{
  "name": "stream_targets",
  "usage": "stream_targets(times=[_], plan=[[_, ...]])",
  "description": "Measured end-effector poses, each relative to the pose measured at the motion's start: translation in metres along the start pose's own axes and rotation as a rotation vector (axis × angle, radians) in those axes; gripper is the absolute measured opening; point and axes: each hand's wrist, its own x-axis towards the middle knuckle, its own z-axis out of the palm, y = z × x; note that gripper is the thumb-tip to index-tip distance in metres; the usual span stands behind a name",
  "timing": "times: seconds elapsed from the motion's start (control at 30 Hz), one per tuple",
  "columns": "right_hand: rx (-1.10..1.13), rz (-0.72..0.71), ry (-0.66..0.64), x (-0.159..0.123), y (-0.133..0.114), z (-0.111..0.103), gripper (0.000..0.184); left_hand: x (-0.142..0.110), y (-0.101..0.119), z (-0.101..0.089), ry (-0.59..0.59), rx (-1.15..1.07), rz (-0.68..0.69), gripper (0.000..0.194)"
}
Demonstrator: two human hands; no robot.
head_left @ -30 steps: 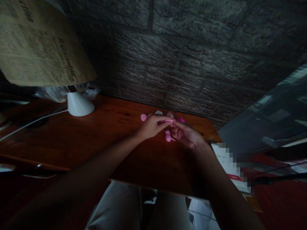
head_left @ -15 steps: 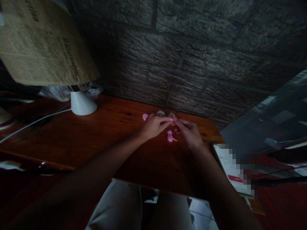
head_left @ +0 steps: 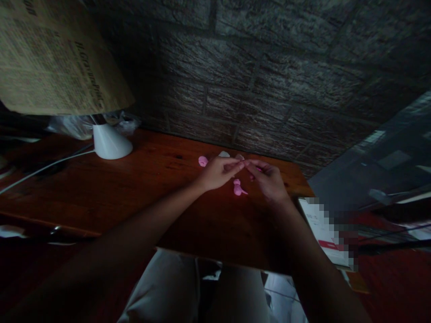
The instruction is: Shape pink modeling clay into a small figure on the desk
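My left hand (head_left: 220, 172) and my right hand (head_left: 267, 179) meet fingertip to fingertip above the table, both closed in a pinch. A small piece of pink modelling clay is held between them; the fingers now hide most of it. Just below them on the wood lies a small pink clay figure (head_left: 238, 188) with a round body, a smaller top and a thin pointed tail. To the left of my left hand sits a rounded pink clay lump (head_left: 203, 161). Behind the fingers a whitish piece (head_left: 224, 154) shows in part.
A lamp with a white cone base (head_left: 112, 143) and a newsprint shade (head_left: 63, 63) stands on the left of the wooden table (head_left: 144, 179), its cable running left. Clear plastic (head_left: 72, 127) lies behind it. A stone-textured wall (head_left: 242, 80) rises behind. A white box-like item (head_left: 319, 229) sits at the right edge.
The pink strip that showed between my fingertips is now mostly covered, and the fingertips have shifted slightly. The whole view has moved a little; the clay figure stays on the table.
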Motion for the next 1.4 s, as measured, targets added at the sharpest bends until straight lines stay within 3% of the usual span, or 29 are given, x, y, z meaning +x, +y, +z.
stream_targets(times=[0.17, 0.27, 0.53, 0.73, 0.97, 1.2, 1.4], plan=[[0.027, 0.002, -0.015, -0.001, -0.002, 0.003, 0.041, 0.004, -0.003, -0.003, -0.043, -0.224, -0.199, 0.025], [0.054, -0.007, -0.025, -0.001, -0.004, 0.003, 0.038, 0.004, -0.001, -0.004, -0.075, -0.299, -0.25, 0.027], [0.173, 0.084, -0.039, -0.003, -0.004, 0.009, 0.04, 0.004, -0.003, -0.005, -0.067, -0.312, -0.179, 0.022], [0.318, 0.142, 0.022, -0.003, -0.003, 0.009, 0.04, 0.004, 0.005, -0.002, 0.007, -0.276, -0.145, 0.027], [0.3, 0.175, 0.021, -0.003, -0.002, 0.009, 0.035, 0.004, -0.001, -0.002, -0.023, -0.278, -0.135, 0.024], [0.221, 0.12, 0.0, -0.004, -0.006, 0.01, 0.038, 0.005, 0.006, -0.002, -0.03, -0.493, -0.428, 0.03], [0.21, 0.114, 0.024, -0.003, -0.003, 0.008, 0.035, 0.006, 0.009, -0.004, -0.021, -0.684, -0.54, 0.03]])
